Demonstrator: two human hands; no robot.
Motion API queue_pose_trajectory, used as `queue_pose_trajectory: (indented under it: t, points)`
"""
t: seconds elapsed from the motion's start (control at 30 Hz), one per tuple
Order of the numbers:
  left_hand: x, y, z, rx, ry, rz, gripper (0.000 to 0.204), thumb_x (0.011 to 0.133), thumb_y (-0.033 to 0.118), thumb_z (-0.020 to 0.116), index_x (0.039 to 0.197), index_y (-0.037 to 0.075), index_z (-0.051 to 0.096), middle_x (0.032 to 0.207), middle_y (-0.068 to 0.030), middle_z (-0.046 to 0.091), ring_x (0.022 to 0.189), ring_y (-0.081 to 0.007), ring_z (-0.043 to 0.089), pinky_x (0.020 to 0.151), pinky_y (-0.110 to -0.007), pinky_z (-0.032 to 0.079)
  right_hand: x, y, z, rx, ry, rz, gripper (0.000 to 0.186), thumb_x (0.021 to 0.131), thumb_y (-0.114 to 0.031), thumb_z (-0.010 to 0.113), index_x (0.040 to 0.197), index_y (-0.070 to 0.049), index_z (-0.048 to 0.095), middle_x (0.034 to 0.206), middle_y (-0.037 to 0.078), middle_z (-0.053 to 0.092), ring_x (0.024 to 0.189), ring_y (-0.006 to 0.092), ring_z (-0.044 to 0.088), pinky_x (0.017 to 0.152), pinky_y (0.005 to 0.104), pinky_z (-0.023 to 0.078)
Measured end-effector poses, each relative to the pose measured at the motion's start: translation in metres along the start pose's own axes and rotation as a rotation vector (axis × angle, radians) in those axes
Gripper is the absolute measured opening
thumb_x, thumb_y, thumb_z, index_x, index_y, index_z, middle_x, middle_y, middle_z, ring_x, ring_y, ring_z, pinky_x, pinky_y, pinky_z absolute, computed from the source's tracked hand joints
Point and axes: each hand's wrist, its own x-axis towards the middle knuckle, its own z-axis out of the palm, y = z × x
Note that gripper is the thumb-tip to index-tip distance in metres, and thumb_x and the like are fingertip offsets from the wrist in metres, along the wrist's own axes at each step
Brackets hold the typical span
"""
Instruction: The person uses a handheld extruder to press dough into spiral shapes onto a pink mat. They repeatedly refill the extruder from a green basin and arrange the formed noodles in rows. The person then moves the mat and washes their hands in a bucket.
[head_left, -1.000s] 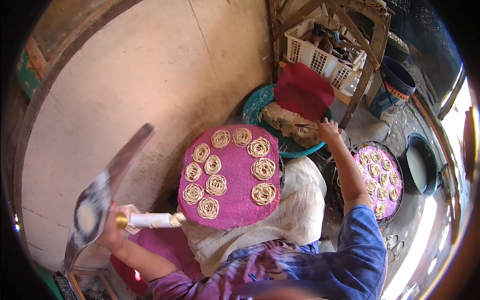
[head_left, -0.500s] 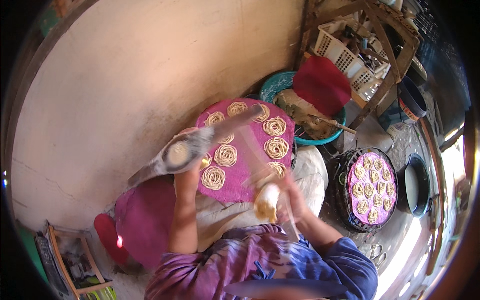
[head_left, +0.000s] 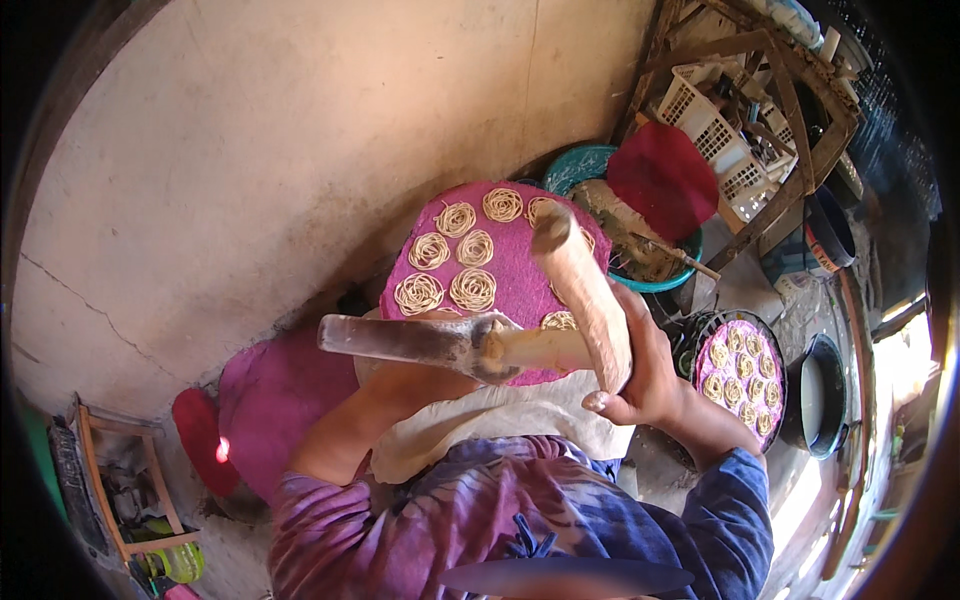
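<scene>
My right hand [head_left: 652, 365] grips a pale, curved wooden handle [head_left: 570, 270] of a hand tool. My left hand [head_left: 420, 380], partly hidden, is closed on the same tool beneath its long, grey flat arm [head_left: 390, 338], which joins a short wooden bar. The tool is over a round pink cloth pad [head_left: 520, 275] bearing several coiled nests of pale noodle-like strands [head_left: 473, 289]. A pale cloth [head_left: 510, 405] lies beneath the pad, over my lap.
A pale wall is ahead. A teal basin [head_left: 580, 160] of dough-like mass holds a red cloth [head_left: 660, 175]. At right are another nest-laden pad [head_left: 740, 370], a dark basin [head_left: 825, 440] and a wooden rack with a plastic basket [head_left: 690, 110]. A low wooden frame [head_left: 125, 480] stands left.
The tool has moved from my left side to the centre over the pink pad, turning crosswise. My right hand has left the teal basin area and now grips the tool.
</scene>
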Motion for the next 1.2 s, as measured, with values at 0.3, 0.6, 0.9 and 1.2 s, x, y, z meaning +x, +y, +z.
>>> queue_pose_trajectory:
  t: [0.3, 0.6, 0.9, 1.2]
  points:
    - [0.0, -0.001, 0.037, -0.258, 0.09, 0.299, 0.033, 0.085, 0.02, 0.068, 0.115, 0.007, 0.063, 0.106, -0.0123, 0.068, 0.104, -0.0283, 0.064, 0.09, -0.042, 0.047, 0.01, -0.017, 0.019, -0.047, -0.218, 0.037, 0.105, 0.08, -0.054, 0.068, 0.147, 0.007, 0.015, 0.143, 0.032, 0.035, 0.12, 0.049, 0.047, 0.096, 0.0495, 0.046]
    - [0.016, -0.013, -0.019, -0.909, -0.136, 0.227, 0.066, 0.085, 0.033, 0.074, 0.139, 0.008, 0.044, 0.139, -0.0147, 0.05, 0.118, -0.0267, 0.057, 0.102, -0.041, 0.043, -0.045, 0.034, 0.008, 1.654, -0.749, 0.684, 0.115, 0.079, -0.067, 0.063, 0.15, 0.009, 0.014, 0.149, 0.03, 0.032, 0.136, 0.0375, 0.038, 0.11, 0.0477, 0.031]
    - [0.204, -0.055, -0.066, -2.01, -0.071, 0.562, 0.073, 0.095, 0.057, 0.042, 0.132, -0.005, 0.045, 0.128, -0.0209, 0.056, 0.127, -0.0379, 0.047, 0.11, -0.049, 0.034, 0.008, 0.09, -0.05, 1.284, -0.549, 0.8, 0.122, 0.073, -0.083, 0.049, 0.148, 0.007, 0.018, 0.125, 0.036, 0.052, 0.102, 0.0399, 0.063, 0.089, 0.0461, 0.05]
    - [0.296, -0.205, 0.03, -2.349, 0.218, 0.587, 0.054, 0.094, 0.053, 0.04, 0.119, 0.007, 0.054, 0.113, -0.0088, 0.058, 0.113, -0.0271, 0.053, 0.102, -0.043, 0.041, 0.105, 0.161, -0.049, 1.058, -0.515, 1.122, 0.091, 0.09, -0.063, 0.045, 0.146, 0.007, 0.027, 0.117, 0.035, 0.055, 0.096, 0.0366, 0.064, 0.086, 0.0439, 0.052]
